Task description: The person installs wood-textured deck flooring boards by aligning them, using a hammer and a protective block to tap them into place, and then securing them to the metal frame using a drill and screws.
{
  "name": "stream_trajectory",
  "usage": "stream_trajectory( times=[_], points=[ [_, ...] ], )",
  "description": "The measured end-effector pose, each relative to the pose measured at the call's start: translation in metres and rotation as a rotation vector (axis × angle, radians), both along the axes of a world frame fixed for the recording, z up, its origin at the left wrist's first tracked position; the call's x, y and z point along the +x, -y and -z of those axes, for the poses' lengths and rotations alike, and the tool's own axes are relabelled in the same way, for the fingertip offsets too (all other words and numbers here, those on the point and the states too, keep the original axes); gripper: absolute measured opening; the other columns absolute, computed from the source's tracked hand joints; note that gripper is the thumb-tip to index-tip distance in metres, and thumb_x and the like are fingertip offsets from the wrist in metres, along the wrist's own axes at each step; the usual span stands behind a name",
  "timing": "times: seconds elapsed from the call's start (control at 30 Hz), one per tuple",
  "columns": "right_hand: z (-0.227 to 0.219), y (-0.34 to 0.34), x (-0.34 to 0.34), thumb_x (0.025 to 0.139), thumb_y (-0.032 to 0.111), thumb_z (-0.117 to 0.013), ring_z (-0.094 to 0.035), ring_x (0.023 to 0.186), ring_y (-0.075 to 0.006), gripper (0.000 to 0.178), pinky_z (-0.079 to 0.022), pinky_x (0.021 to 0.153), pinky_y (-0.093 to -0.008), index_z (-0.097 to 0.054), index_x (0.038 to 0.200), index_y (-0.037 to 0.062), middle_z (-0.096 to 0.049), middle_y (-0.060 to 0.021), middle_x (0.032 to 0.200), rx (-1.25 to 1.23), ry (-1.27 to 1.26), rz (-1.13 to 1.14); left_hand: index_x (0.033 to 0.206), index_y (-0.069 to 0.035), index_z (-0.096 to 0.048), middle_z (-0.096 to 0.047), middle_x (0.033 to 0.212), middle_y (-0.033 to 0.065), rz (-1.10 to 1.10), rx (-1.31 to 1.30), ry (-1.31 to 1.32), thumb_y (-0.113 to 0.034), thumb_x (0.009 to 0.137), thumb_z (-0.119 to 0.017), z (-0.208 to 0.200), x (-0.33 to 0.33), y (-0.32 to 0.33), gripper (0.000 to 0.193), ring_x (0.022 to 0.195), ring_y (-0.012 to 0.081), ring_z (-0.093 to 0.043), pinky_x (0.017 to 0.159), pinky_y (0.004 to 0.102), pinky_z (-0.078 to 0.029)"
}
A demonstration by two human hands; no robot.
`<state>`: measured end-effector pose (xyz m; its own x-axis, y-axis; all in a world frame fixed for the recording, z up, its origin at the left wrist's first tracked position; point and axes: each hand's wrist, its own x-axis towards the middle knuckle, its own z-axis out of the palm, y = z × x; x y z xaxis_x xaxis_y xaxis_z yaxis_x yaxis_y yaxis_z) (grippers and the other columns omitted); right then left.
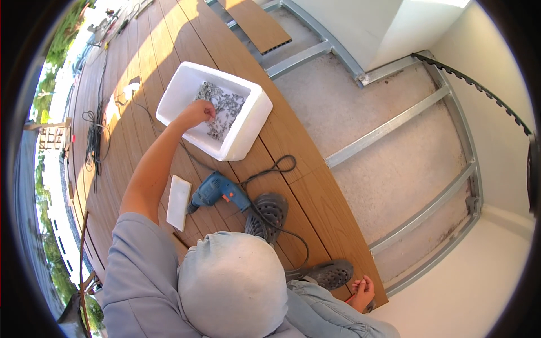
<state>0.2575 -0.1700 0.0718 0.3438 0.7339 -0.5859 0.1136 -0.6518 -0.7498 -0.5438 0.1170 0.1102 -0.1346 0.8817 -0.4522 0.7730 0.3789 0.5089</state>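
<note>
My left hand point(198, 114) reaches over a white foam box point(252, 130) at the upper middle. Its fingers are curled together; whatever they hold is too small to make out. Small grey metal pieces point(228, 107), like clips, lie scattered inside the box beneath it. Low on the right, my right hand point(363, 294) is closed, fingertips together, beside a dark clog point(331, 274). A sliver of red shows next to it, but I cannot tell what it grips. Between me and the box rests a blue corded drill point(217, 190), its front end against a white slab point(178, 203).
Brown deck boards point(315, 203) run beneath everything. To the right, metal joists point(389, 127) frame bare concrete, with a loose board point(256, 25) across them at the top. The drill's black cable point(282, 163) loops by another clog point(267, 214). Coiled cables point(93, 141) lie left.
</note>
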Motion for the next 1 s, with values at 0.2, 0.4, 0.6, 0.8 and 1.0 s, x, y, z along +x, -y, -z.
stream_trajectory(
  times=[0.2, 0.4, 0.6, 0.8, 1.0],
  points=[
    [0.030, 0.085, 0.076, 0.109, 0.012, -0.054, -0.064, 0.073, -0.0120, 0.020, -0.056, 0.067, -0.0268, -0.064, 0.120, -0.0007, -0.069, -0.0077, 0.085, -0.033, 0.262, 0.269, 0.099, -0.003, -0.063, -0.063, 0.091, 0.0035, -0.248, 0.077, 0.344, -0.003, 0.091, -0.064, -0.022, 0.010, 0.015, 0.008, 0.085, 0.0127, -0.064, 0.076, 0.0291, -0.056],
    [0.005, 0.131, 0.062, 0.095, 0.032, -0.074, -0.063, 0.104, -0.0420, 0.041, -0.053, 0.090, -0.0475, -0.063, 0.116, -0.0025, -0.065, -0.0242, 0.109, -0.454, 1.159, 0.296, 0.127, 0.001, -0.059, -0.060, 0.106, 0.0037, -0.068, 0.171, 0.228, -0.008, 0.102, -0.063, -0.089, 0.048, -0.012, 0.027, 0.096, 0.0129, -0.056, 0.089, 0.0299, -0.046],
    [0.031, 0.164, 0.036, 0.093, 0.039, -0.077, -0.062, 0.102, -0.0443, 0.050, -0.053, 0.088, -0.0499, -0.063, 0.116, -0.0028, -0.062, -0.0254, 0.111, -0.389, 0.940, 0.271, 0.120, -0.001, -0.060, -0.057, 0.113, 0.0021, 0.323, 0.056, 0.493, 0.005, 0.095, -0.067, -0.112, 0.219, -0.120, 0.026, 0.096, 0.0108, -0.057, 0.087, 0.0246, -0.047],
    [0.044, 0.154, 0.050, 0.090, 0.033, -0.079, -0.061, 0.100, -0.0415, 0.040, -0.052, 0.082, -0.0491, -0.061, 0.106, 0.0012, -0.061, -0.0210, 0.106, -0.261, 0.936, 0.289, 0.090, 0.002, -0.065, -0.063, 0.098, 0.0062, 0.948, -0.281, 0.391, 0.019, 0.077, -0.064, -0.093, 0.496, -0.133, 0.022, 0.091, 0.0146, -0.065, 0.082, 0.0272, -0.056],
    [0.055, 0.153, 0.077, 0.087, 0.026, -0.079, -0.057, 0.095, -0.0394, 0.034, -0.050, 0.080, -0.0489, -0.059, 0.102, 0.0019, -0.058, -0.0183, 0.101, -0.083, 1.063, 0.184, 0.110, 0.001, -0.067, -0.072, 0.100, 0.0061, 1.170, -0.594, 0.554, 0.008, 0.088, -0.069, 0.007, 0.714, -0.048, 0.023, 0.092, 0.0132, -0.069, 0.081, 0.0283, -0.058]
  ],
)
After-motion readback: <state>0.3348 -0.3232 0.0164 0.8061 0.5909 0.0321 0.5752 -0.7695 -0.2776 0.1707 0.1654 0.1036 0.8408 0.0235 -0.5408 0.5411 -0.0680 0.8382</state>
